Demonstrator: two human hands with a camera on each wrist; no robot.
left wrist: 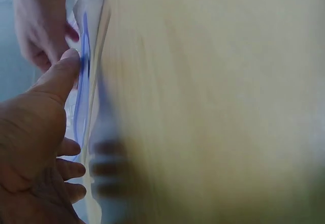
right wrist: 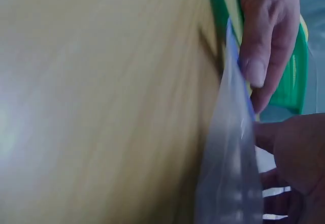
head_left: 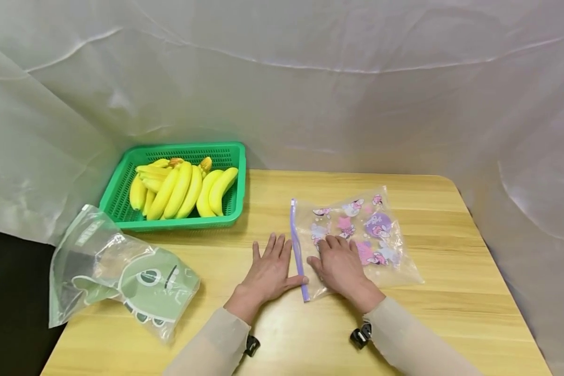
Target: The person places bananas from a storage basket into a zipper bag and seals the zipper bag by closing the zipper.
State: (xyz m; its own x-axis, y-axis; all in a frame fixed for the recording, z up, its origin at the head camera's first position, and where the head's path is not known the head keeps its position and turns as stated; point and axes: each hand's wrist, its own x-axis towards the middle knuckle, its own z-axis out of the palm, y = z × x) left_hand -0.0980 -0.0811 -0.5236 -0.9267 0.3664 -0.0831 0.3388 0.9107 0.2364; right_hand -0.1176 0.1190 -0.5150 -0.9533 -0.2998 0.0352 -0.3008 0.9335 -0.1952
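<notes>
A clear zip bag [head_left: 378,245] with pink and purple cartoon prints lies flat on the wooden table, its purple slider strip [head_left: 297,245] along the left edge. My left hand [head_left: 270,269] is spread beside that strip, its thumb touching the strip's lower part. On top of the bag rests my right hand [head_left: 340,266], fingers extended over the prints. In the left wrist view the left thumb [left wrist: 63,74] lies against the purple edge. The right wrist view shows the bag's plastic [right wrist: 231,168] raised slightly next to the right hand [right wrist: 299,158].
A green basket [head_left: 178,224] holding several bananas [head_left: 180,188] stands at the back left. In front of it lies a second clear bag [head_left: 160,282] with a green dinosaur print, overhanging the table's left edge. Grey sheeting [head_left: 310,104] hangs behind the table [head_left: 460,313].
</notes>
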